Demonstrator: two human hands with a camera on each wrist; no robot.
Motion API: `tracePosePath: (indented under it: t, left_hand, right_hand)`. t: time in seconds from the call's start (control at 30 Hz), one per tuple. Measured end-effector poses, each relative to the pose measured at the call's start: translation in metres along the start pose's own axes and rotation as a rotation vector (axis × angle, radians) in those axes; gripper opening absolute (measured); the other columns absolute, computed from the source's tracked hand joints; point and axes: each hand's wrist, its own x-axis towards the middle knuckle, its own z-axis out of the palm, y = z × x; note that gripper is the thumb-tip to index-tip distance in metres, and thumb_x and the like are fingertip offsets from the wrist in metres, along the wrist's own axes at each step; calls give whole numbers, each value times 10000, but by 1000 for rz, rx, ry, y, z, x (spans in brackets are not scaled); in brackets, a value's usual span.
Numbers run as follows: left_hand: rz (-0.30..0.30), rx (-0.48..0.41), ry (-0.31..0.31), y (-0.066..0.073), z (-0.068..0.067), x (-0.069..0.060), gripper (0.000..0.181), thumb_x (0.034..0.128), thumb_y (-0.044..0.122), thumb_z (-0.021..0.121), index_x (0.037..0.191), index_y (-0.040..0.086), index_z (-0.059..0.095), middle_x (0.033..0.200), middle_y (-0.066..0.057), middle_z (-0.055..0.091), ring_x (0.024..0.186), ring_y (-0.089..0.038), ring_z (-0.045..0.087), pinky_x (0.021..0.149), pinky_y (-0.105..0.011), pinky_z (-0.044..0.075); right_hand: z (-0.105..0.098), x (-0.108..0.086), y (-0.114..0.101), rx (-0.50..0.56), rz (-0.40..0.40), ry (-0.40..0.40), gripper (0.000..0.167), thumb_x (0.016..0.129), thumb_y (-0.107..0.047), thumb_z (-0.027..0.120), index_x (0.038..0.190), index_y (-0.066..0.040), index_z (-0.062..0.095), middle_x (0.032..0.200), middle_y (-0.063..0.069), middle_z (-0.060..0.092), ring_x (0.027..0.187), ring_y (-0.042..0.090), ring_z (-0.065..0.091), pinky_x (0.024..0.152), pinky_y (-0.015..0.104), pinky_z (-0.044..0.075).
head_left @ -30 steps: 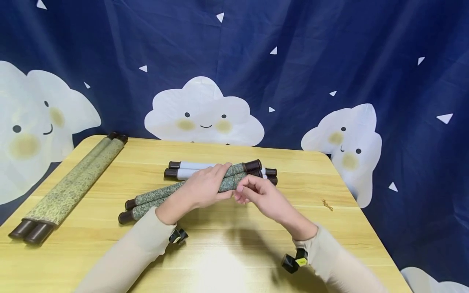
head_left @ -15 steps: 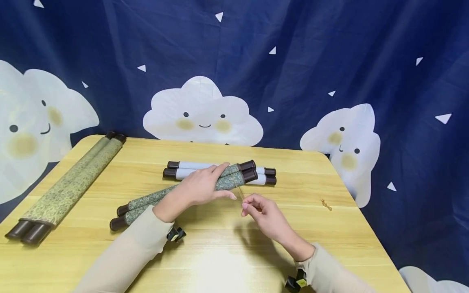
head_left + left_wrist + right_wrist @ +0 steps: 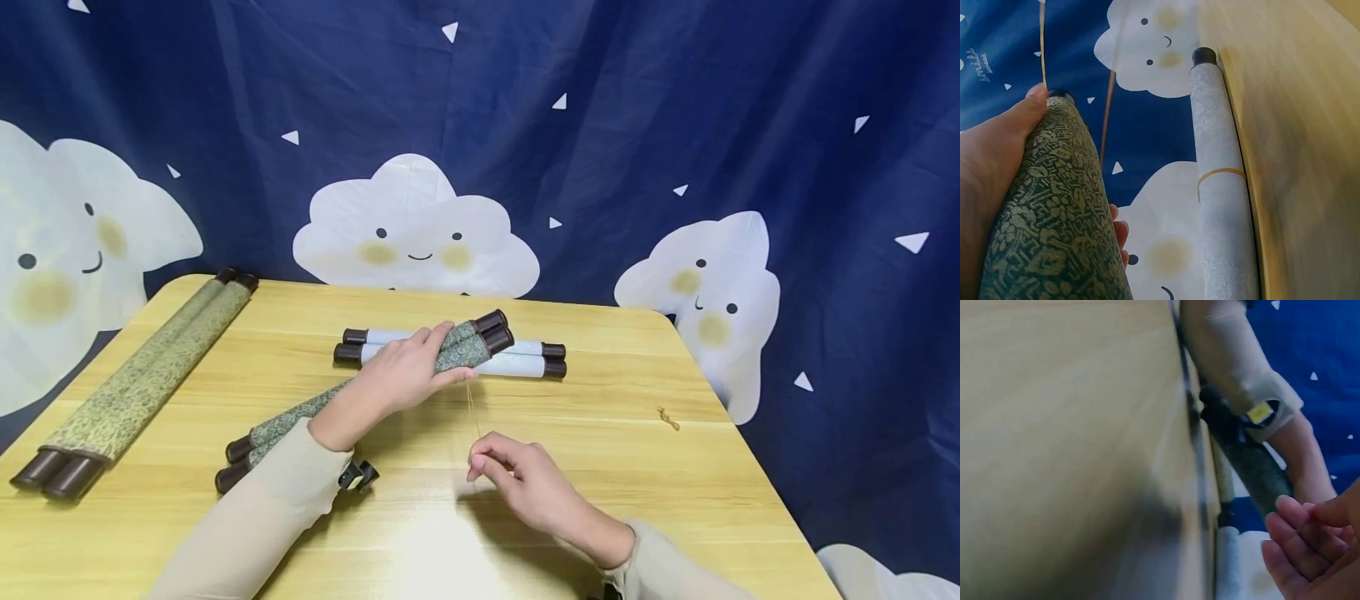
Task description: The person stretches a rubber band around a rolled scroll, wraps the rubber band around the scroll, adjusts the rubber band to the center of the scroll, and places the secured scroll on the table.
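A green patterned double scroll [image 3: 465, 347] with dark end knobs slants up to the right; in the left wrist view the scroll [image 3: 1054, 206] fills the lower left. My left hand [image 3: 401, 371] grips it near its upper right end, thumb on the near side. A thin tan cord [image 3: 471, 408] runs from the scroll down to my right hand [image 3: 525, 483], which pinches it between thumb and fingertips. In the right wrist view the fingers of my right hand [image 3: 1310, 550] are curled, the cord not discernible there.
Behind the green scroll lies a pale blue-white double scroll [image 3: 517, 365], banded by a tan cord in the left wrist view. A yellow-green double scroll [image 3: 150, 375] lies along the table's left. A small tan cord [image 3: 669, 419] rests at the right.
My right hand has moved down and toward the near edge, drawing the cord out from the scroll. The green scroll's right end has shifted left and up with my left hand.
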Motion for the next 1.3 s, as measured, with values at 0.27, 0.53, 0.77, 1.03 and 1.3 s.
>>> tracePosePath:
  t: [0.27,0.53,0.77,1.03,1.3]
  left_hand:
    - [89,100,-12,-4,4,-2,953,858,791,386,1496,83,365,1271,-194,578,945,-353,653,811,-461,561]
    - [110,187,-12,-2,11,0,952,857,719,532,1514,64,322,1205,-201,592,781,-293,645,705,-406,580]
    - [44,122,28,0,11,1,1037,797,806,500,1533,104,296,1259,-217,573,734,-313,629,638,-395,569]
    - [-5,88,72,0,1,-1,921,882,757,414,1514,92,328,1285,-226,574,815,-374,646,673,-435,566]
    - [50,90,83,5,-1,-4,830,927,665,453,1511,89,334,1299,-229,569,774,-370,649,649,-419,567]
  right_hand:
    - [-20,9,-8,-94,-58,193,109,1000,-190,572,944,-243,648,858,-145,654,800,100,623,706,290,516]
    - [-7,18,-14,-280,-454,192,81,974,-82,573,985,-96,652,952,-13,682,917,115,650,868,242,527]
    - [10,22,-21,-557,-731,82,140,911,-24,527,974,-81,639,936,-2,665,965,145,641,1001,246,451]
    - [7,18,-11,-735,-674,87,128,862,-16,532,882,-100,626,766,-37,641,745,114,628,802,227,527]
    - [-21,20,0,-960,-338,384,274,994,-186,477,911,-36,690,452,-78,384,366,59,327,329,180,255]
